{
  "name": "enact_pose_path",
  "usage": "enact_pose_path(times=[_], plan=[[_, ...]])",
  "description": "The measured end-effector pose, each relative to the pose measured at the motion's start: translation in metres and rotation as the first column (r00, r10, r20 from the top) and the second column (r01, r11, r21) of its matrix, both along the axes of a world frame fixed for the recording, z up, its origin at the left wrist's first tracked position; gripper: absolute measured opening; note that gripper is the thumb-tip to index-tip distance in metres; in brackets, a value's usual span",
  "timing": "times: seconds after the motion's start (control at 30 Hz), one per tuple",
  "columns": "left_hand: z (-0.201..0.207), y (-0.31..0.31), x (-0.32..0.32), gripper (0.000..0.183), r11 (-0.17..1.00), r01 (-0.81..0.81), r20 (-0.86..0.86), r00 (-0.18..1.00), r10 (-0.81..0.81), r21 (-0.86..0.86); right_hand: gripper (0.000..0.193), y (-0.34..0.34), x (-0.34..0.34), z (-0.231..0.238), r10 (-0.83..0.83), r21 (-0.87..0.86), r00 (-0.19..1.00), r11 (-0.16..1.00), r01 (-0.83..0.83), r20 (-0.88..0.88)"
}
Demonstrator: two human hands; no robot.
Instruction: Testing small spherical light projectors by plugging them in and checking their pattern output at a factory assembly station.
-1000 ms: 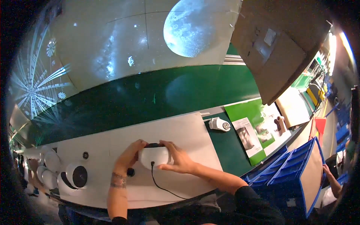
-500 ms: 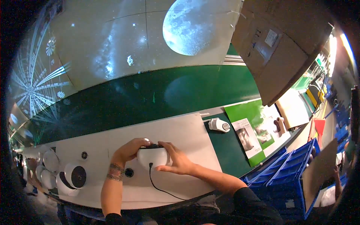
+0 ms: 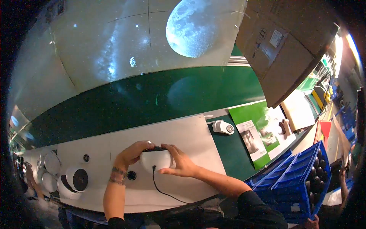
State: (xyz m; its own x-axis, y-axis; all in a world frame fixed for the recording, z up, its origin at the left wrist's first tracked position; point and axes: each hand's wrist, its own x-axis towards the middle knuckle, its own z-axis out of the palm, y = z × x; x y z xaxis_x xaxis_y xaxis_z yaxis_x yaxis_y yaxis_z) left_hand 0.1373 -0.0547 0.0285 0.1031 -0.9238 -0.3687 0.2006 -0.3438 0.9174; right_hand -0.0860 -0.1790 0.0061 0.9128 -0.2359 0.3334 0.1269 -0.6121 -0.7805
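Note:
Between my two hands, low over the white sheet, is a white rounded projector (image 3: 155,161) with a black top and a black cable plugged into its near side. My left hand (image 3: 132,152) is closed round its left side, fingers at the top rim. Against the right side presses my right hand (image 3: 182,163), its thumb low beside the plug and its fingers at the top. A small black disc (image 3: 131,175) lies beside my left wrist, and a darker disc (image 3: 86,158) farther left. Left of those sits a white round device (image 3: 72,182) with a black grille-like face.
A moon image (image 3: 192,28) glows on the pale board ahead. A small white device (image 3: 223,127) and a green leaflet (image 3: 255,133) lie to the right. A cardboard box (image 3: 282,49) overhangs that side. Below stands a blue crate (image 3: 280,187) with black round things; another person's hand (image 3: 313,222) touches it.
The starburst light pattern at the far left has vanished. The cardboard sheet has moved off the blue crate, showing the black round things. My hands and the projector have hardly moved.

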Motion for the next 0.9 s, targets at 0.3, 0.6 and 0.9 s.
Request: enact_pose_path(times=[0.3, 0.6, 0.9], plan=[[-0.010, 0.049, -0.028, 0.064, 0.970, -0.237, 0.000, 0.971, 0.238, -0.048, 0.101, -0.020, 0.000, -0.009, 0.164, 0.265, 0.986, 0.953, -0.147, -0.042], [-0.047, 0.071, -0.056, 0.112, 0.896, -0.285, -0.067, 0.958, 0.280, -0.341, 0.100, -0.032, 0.011, -0.019, 0.324, 0.464, 0.946, 0.843, -0.272, -0.033], [0.000, 0.032, -0.047, 0.081, 0.736, -0.610, 0.014, 0.767, 0.641, -0.293, 0.079, -0.044, 0.056, 0.017, 0.098, 0.533, 0.995, 0.840, -0.101, 0.034]])
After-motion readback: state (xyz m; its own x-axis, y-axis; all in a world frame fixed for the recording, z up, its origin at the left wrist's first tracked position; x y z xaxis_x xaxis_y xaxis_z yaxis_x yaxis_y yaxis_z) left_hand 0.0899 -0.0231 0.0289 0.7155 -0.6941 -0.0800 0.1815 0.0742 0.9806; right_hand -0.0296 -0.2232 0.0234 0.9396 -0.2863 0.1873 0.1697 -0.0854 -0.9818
